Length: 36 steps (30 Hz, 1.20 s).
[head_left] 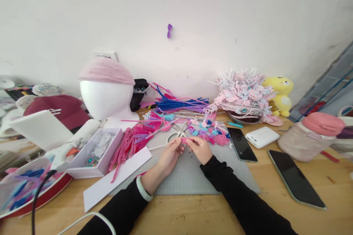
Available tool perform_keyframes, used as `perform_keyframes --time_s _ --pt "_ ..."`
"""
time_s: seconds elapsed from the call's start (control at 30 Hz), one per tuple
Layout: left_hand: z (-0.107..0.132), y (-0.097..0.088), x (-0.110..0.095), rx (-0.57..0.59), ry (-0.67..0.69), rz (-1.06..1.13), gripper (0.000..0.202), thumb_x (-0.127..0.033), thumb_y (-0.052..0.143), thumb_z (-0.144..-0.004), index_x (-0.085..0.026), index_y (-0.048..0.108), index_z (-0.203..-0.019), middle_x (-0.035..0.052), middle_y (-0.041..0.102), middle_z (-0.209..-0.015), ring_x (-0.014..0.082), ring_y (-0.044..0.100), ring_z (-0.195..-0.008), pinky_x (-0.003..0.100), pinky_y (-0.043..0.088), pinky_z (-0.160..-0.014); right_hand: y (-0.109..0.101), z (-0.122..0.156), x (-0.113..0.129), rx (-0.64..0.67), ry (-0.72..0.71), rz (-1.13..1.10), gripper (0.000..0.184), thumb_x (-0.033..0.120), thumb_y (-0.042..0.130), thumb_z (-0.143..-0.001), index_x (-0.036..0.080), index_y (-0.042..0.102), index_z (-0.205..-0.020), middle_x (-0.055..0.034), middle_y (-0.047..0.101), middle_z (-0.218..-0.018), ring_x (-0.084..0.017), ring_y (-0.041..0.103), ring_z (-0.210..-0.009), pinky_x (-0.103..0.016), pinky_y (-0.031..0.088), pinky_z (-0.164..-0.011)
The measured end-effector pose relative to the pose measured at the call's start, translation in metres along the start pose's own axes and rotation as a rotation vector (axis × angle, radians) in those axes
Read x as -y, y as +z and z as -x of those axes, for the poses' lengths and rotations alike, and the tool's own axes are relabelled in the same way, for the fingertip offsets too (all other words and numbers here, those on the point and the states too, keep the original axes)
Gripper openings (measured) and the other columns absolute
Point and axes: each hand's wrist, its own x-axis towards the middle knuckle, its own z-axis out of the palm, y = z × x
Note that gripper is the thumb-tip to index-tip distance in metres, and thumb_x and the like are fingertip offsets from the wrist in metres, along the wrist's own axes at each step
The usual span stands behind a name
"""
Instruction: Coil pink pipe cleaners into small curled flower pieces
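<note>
My left hand (171, 153) and my right hand (200, 148) meet over the grey cutting mat (190, 180). Between their pinched fingertips is a small pink fuzzy pipe cleaner piece (183, 140); its exact shape is mostly covered by the fingers. Scissors (173, 136) with pale handles lie just behind my hands. Small pink, blue and purple fuzzy flowers (212, 132) are spread beyond my right hand. To the left of my hands lie bundles of pink pipe cleaners (127, 146).
A white foam head (106, 97) stands at the back left. Nearer are a white box (110, 159) of beads, a glue gun (59, 158) and a white card strip (116, 180). On the right are a phone (242, 145), another phone (296, 180), a power bank (261, 137) and a pink-lidded cup (306, 143).
</note>
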Motion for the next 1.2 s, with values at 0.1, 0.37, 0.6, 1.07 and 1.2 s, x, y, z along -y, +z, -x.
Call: perform_keyframes --time_s 0.1,0.37,0.6,1.07,1.2 --pt "0.000 -0.001 0.001 -0.027 -0.027 -0.007 0.024 -0.033 0.057 -0.068 -0.016 0.058 -0.084 0.0024 0.057 -0.076 0.0074 0.049 -0.055 0.020 0.036 -0.051 -0.035 0.009 -0.007 -0.108 -0.173 0.371 0.026 0.034 0.042 -0.076 0.018 0.055 -0.061 -0.0016 0.051 -0.054 -0.013 0.044 -0.052 -0.025 0.036 -0.052" --pt "-0.001 -0.002 -0.002 -0.033 -0.090 0.036 0.019 -0.027 0.055 -0.068 -0.014 0.057 -0.082 -0.0005 0.056 -0.069 0.0062 0.049 -0.051 0.019 0.038 -0.049 -0.109 0.038 -0.035 -0.087 -0.051 0.955 0.027 0.033 0.046 -0.073 0.019 0.048 -0.050 -0.0016 0.050 -0.050 -0.017 0.048 -0.057 -0.028 0.036 -0.058" --pt "0.000 -0.002 -0.005 -0.061 -0.114 0.037 0.015 -0.020 0.053 -0.069 -0.013 0.058 -0.082 -0.0003 0.057 -0.065 0.0065 0.050 -0.049 0.019 0.039 -0.048 -0.117 0.041 -0.023 -0.207 -0.010 0.892 0.019 0.027 0.052 -0.068 0.016 0.055 -0.083 -0.0064 0.058 -0.077 -0.019 0.054 -0.075 -0.029 0.040 -0.068" --pt "0.001 0.000 -0.009 -0.089 -0.129 0.083 0.013 -0.011 0.046 -0.072 -0.011 0.059 -0.076 0.0011 0.057 -0.062 0.0072 0.050 -0.047 0.019 0.042 -0.046 -0.216 0.098 -0.015 -0.512 0.877 1.125 0.074 0.054 0.050 -0.058 0.009 0.037 -0.115 -0.0210 0.050 -0.109 -0.034 0.047 -0.100 -0.048 0.031 -0.081" --pt "0.001 -0.001 -0.008 -0.082 -0.131 0.083 0.015 -0.011 0.045 -0.073 -0.010 0.059 -0.077 0.0009 0.056 -0.062 0.0070 0.050 -0.047 0.019 0.043 -0.046 -0.213 0.094 -0.016 -0.523 0.877 1.089 0.084 0.059 0.048 -0.059 0.008 0.028 -0.122 -0.0234 0.046 -0.114 -0.036 0.044 -0.103 -0.051 0.029 -0.081"
